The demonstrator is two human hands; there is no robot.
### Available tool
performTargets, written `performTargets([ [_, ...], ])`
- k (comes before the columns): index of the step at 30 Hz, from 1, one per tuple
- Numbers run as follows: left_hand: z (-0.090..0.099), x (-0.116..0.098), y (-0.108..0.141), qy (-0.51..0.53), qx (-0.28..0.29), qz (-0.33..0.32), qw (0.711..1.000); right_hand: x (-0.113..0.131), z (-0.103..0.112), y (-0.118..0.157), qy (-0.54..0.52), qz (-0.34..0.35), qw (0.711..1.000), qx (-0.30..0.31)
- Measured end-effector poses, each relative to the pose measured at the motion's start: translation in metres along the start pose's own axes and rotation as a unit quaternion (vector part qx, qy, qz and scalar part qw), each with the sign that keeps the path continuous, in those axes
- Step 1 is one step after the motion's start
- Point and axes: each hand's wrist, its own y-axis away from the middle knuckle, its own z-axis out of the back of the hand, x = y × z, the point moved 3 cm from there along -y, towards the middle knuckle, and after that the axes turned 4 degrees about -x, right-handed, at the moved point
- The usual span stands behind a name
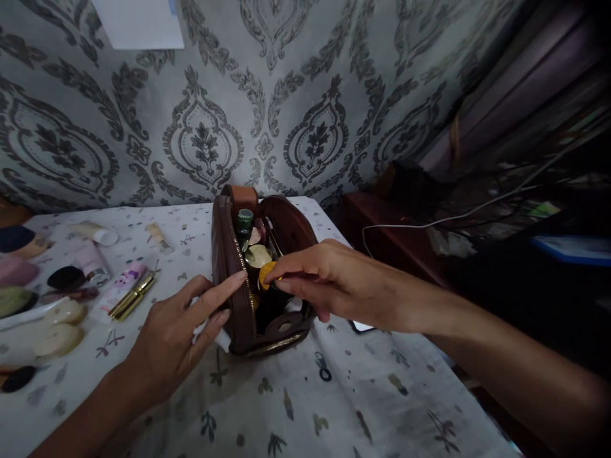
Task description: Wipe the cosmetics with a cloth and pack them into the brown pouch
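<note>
— Nearest to us comes the right forearm [491, 350], entering from the right side; but tell me first about the fingers at its end.

— On the right hand [344, 283], thumb and index finger are close together, with only a narrow gap; they reach into the open brown bag [224, 254], at a yellow round thing [265, 273]; whether they truly grip it or only touch it, I cannot tell.

— And the left hand [176, 321]?

— Its index fingertip lies on the zip edge of the bag, the thumb apart and lower; a white thing [222, 340] shows near these fingers, and if it is held, I cannot tell.

— What could go badly, in your opinion?

— The yellow round thing may slip, because only fingertips are at it; the bag may also tip, if the right hand pulls against its side and the left hand presses too lightly.

— Where exactly is this yellow thing?

— Right at the right fingertips, inside the bag, near the left index fingertip; beyond it, a pale gold round thing [258, 256], then a green cap [245, 219]; outside, on the cloth [344, 401], gold tubes [132, 297] lie to the left; to the right passes a white wire [396, 226].
</note>
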Motion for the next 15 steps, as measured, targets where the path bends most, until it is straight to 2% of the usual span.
performTargets([
  [4,0.002,0.002,0.004,0.005,0.002,0.023,1.0,-0.003,-0.001,0.001,0.011,-0.006,1.0,-0.003],
  [10,0.012,0.011,0.023,-0.011,0.013,0.12,0.993,-0.005,-0.002,0.004,0.026,-0.018,0.999,-0.019],
  [12,0.015,0.011,0.032,-0.017,0.025,0.13,0.991,-0.004,-0.002,0.006,0.036,-0.022,0.998,-0.047],
  [15,0.018,0.01,0.051,-0.033,0.052,0.127,0.99,-0.001,-0.002,0.013,0.043,-0.017,0.989,-0.139],
])
